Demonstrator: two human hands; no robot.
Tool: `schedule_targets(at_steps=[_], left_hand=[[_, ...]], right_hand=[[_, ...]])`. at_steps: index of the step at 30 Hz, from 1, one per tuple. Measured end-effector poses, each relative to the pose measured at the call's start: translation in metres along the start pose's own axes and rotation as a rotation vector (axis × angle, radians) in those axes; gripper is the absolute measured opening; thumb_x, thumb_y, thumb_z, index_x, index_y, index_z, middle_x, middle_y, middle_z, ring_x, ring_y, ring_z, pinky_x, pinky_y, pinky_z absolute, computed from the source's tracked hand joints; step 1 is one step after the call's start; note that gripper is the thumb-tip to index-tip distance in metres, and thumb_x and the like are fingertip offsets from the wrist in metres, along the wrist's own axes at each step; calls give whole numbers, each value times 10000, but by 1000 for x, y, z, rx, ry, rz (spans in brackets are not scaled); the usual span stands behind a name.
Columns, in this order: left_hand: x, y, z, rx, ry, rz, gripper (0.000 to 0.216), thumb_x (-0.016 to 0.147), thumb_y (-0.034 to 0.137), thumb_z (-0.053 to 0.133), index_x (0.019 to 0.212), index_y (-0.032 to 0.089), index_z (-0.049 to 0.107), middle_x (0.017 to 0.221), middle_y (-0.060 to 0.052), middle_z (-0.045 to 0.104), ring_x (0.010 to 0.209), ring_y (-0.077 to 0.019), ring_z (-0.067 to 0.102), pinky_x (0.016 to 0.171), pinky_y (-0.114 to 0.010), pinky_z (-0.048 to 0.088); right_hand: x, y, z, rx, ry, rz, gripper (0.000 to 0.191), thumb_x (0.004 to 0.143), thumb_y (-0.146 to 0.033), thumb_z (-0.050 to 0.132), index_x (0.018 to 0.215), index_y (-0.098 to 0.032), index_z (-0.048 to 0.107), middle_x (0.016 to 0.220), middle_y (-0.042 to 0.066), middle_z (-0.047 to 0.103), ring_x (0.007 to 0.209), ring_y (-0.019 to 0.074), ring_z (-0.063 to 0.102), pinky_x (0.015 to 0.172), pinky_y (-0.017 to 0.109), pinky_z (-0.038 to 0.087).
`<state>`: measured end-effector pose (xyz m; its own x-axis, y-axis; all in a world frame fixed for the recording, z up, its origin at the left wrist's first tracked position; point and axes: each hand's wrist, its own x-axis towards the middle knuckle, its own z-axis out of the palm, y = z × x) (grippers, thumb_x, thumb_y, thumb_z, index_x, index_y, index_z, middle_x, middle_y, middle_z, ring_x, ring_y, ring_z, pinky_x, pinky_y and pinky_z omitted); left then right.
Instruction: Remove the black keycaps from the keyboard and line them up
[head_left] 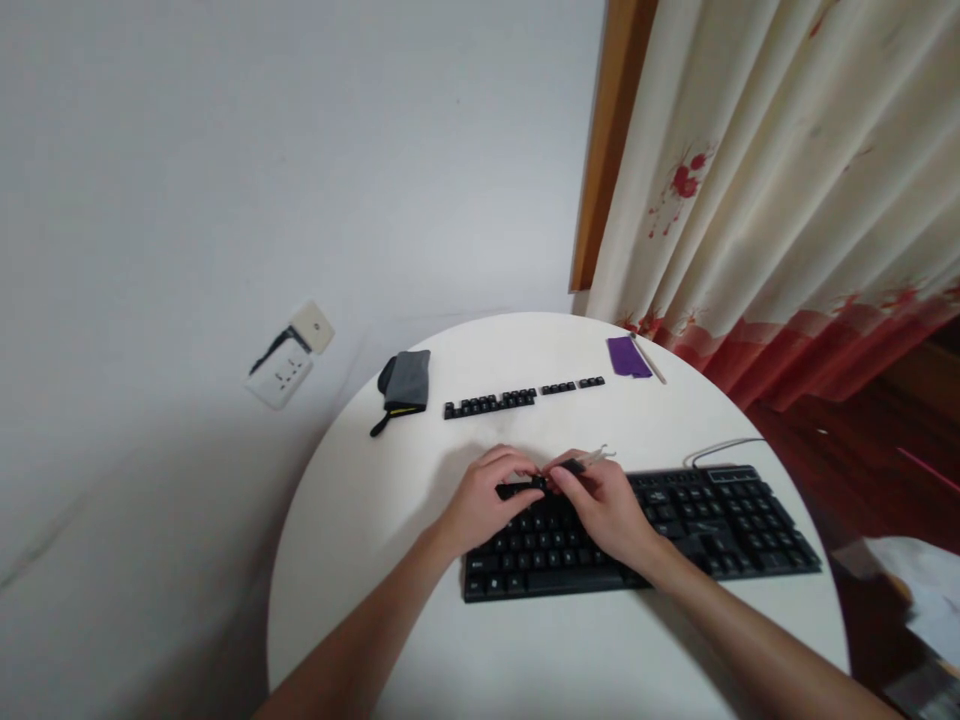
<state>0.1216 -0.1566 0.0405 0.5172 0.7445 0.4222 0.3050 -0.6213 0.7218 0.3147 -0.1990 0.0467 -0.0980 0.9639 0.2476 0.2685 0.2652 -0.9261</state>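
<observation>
- The right hand (604, 505) is closed in a pinch on a small pale tool (594, 458), whose tip sticks out past the fingers toward the far side. It may be a keycap puller, but it is too small to be sure.
- The left hand (480, 500) is curled, with its fingertips on the keyboard's far-left top row, meeting the right hand's fingers. I cannot tell whether it grips a key.
- The black keyboard (720, 520) lies flat under both hands on the near half of the round white worktop (525, 650). Its cable (720, 447) loops off the far right corner.
- Beyond the hands, loose black keycaps (487, 403) lie in a row, well apart from the keyboard.
- A grey pouch (406, 382) sits left of that row.
- A purple cloth (627, 356) lies at the far edge, with a thin stick (649, 361) just beside it.
- A wall socket (289, 362) is on the left wall, and a curtain (787, 180) hangs on the right.
</observation>
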Motion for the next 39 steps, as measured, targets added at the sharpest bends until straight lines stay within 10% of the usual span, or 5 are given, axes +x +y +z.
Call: schedule_targets(at_steps=[7,39], left_hand=[[-1,-1,4,36,-37,9,130,840,163,705,956,198,659,885,-38,678,864,-190,609,834,-353,508],[-1,5,3,85,-182,157,140,938,189,578,1017,213,691,983,-68,665,946,-191,610,864,-333,516]], right_hand=[[-12,8,2,102,-15,97,307,982,-377,482,1022,-197,728,994,66,736,918,216,673,855,325,521],[-11,15,2,112,90,209,358,951,-433,504,759,-170,654,721,45,683,679,184,623,658,276,496]])
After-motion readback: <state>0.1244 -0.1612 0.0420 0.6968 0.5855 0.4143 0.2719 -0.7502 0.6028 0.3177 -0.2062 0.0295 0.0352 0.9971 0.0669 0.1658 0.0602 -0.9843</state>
